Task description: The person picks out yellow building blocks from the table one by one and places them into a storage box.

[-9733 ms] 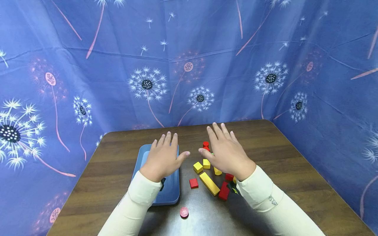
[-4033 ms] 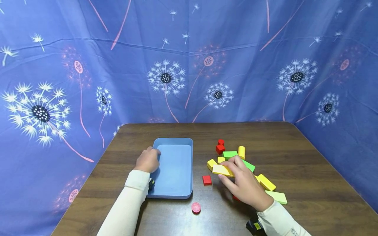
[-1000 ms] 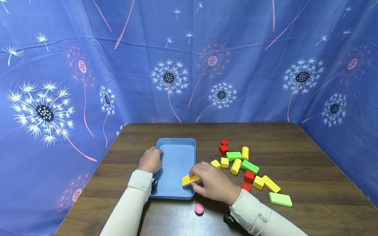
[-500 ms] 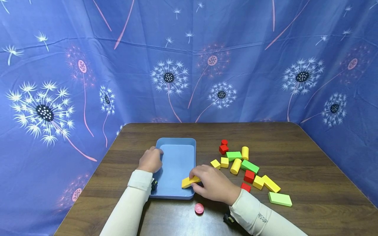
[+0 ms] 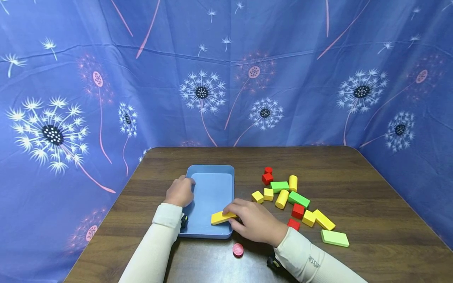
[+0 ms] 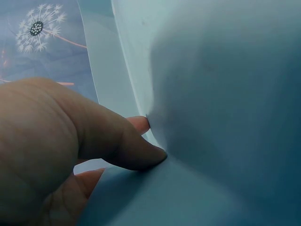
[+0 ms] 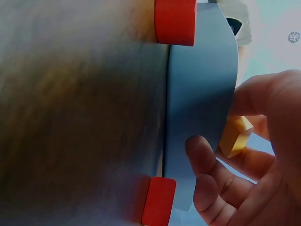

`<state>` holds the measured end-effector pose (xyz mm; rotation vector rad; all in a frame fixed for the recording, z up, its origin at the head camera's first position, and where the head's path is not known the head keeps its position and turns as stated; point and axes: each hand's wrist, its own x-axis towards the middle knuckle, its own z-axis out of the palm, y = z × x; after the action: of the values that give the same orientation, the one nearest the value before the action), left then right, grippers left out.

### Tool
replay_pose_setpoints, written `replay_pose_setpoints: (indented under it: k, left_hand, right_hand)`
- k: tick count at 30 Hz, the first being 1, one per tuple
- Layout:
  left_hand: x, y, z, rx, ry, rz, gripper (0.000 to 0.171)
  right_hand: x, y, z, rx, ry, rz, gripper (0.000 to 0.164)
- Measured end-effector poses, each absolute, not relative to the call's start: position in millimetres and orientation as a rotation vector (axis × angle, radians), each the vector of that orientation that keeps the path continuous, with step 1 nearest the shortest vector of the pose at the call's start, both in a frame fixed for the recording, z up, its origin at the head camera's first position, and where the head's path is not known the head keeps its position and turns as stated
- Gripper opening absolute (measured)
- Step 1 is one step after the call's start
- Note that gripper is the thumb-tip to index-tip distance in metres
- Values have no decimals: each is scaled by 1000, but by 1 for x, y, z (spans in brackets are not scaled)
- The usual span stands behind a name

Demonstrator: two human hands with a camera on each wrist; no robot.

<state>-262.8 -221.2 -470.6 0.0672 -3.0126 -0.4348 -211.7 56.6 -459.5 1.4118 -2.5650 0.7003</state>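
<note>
My left hand (image 5: pixel 179 192) grips the left wall of a blue plastic tray (image 5: pixel 210 169). In the left wrist view its thumb (image 6: pixel 136 153) presses inside the wall, with other fingers outside. My right hand (image 5: pixel 257 220) reaches over the tray's right rim and holds the right end of a long yellow block (image 5: pixel 220 218). The block lies low over the tray floor, its left end pointing inward. In the right wrist view the yellow block (image 7: pixel 235 136) shows between the fingers beyond the tray wall (image 7: pixel 202 84), while two fingertips hang on the outer side.
Right of the tray, red, yellow and green blocks lie scattered, including a green block (image 5: pixel 299 199), yellow cylinder (image 5: pixel 282 199) and light green block (image 5: pixel 335 238). A red disc (image 5: pixel 238 249) sits before the tray. A red block (image 7: pixel 159 201) beside the wall is hidden in the head view.
Over several seconds my right hand has brought the long yellow block from the pile into the tray. In the last half second the block has slid slightly left. My left hand stays on the wall.
</note>
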Motion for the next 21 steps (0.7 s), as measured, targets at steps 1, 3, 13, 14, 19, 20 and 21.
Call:
replay_pose_setpoints:
  k: [1,3,13,14,19,20,21]
  left_hand:
    - [-263,-221,-470,67,-3014,-434,40]
    - [-263,-221,-470,69,-3017,-435,40]
    - [-262,-221,-469,65,-3017,-439,40]
    - [-262,-221,-469,63,-3018,-439,40]
    - [-261,-220,-468,59,-3021,-433,39]
    - [-261,-220,-468,58,-3021,-434,39]
    - [-261,-219,-468,58,-3020,-436,39]
  right_hand:
    - [-211,57,-459,1410,-2572,701,20]
    - [-211,57,-459,1406,-2584,702,22]
    - [-210,58,-461,1409,-2562,667,31]
    - [-210,58,-461,1410,-2562,660,32]
    - [-209,58,-463,1416,-2560,626,34]
    - [-209,58,-463,1420,-2555,613,34]
    - [-209,58,-463,1424,-2553,600,34]
